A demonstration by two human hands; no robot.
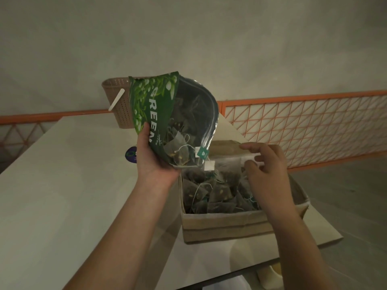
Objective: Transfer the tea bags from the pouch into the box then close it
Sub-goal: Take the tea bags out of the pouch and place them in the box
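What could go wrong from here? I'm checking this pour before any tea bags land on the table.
1. The pouch is tipped with its mouth near the box's left wall; tea bags and a dangling tag could drop outside.
2. The right hand over the box may block falling bags.
3. The box sits near the table corner; a nudge might shift it off.

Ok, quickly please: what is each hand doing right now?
Left hand: grips the pouch, tipped over the box.
Right hand: fingers loosely curled above the box; holds nothing clearly.
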